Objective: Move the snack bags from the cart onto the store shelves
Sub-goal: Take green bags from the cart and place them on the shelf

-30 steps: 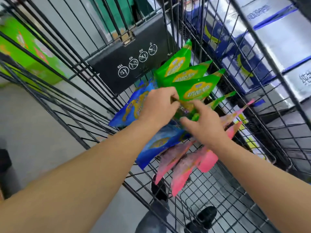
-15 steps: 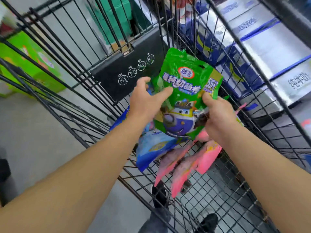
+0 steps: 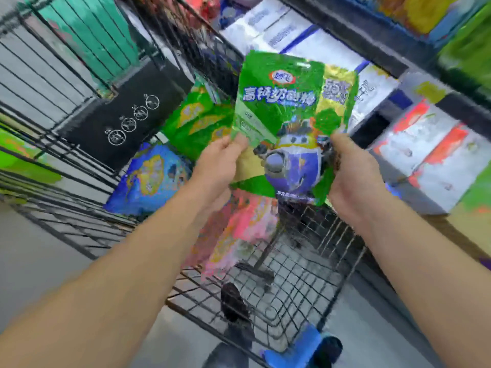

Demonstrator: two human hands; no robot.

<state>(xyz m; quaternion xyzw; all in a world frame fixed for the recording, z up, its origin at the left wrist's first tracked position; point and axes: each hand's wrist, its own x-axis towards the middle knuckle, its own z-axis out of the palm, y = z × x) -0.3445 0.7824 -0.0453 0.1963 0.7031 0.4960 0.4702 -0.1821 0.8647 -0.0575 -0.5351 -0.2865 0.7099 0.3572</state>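
Store aisle, motion blur all over. Shelves [image 3: 398, 67] run along the right and far side, stocked with white-and-blue cartons [image 3: 305, 35] and red-and-white boxes [image 3: 430, 155]. Black wire cart [image 3: 305, 261] fills the middle, with a black flap [image 3: 127, 115] printed with round icons on its far left wall.

Green snack bag [image 3: 289, 110] is up above the cart basket, front face to the camera, upright, slightly tilted. Left hand [image 3: 218, 166] pinches its lower left edge, thumb on front. Right hand [image 3: 353, 173] grips the lower right edge, fingers curled behind the bag. Both hands are closed on the same bag.

Still in the cart: more green bags [image 3: 196, 123] far left of the held one, a blue bag [image 3: 151, 176] on the left, pink bags [image 3: 239, 232] near, under the hands.

Handling, as a judgement: looks light, a soft foil pouch, glossy so likely a bit slippery, and the body would crumple if squeezed. Contents unknown, maybe breakable. Best hold is the flat side seams or the top seal strip, not the puffy middle. A notch shows at the top edge, possibly a hang hole, too blurred to confirm. 1 hand is probably enough to carry it right toward the shelves.
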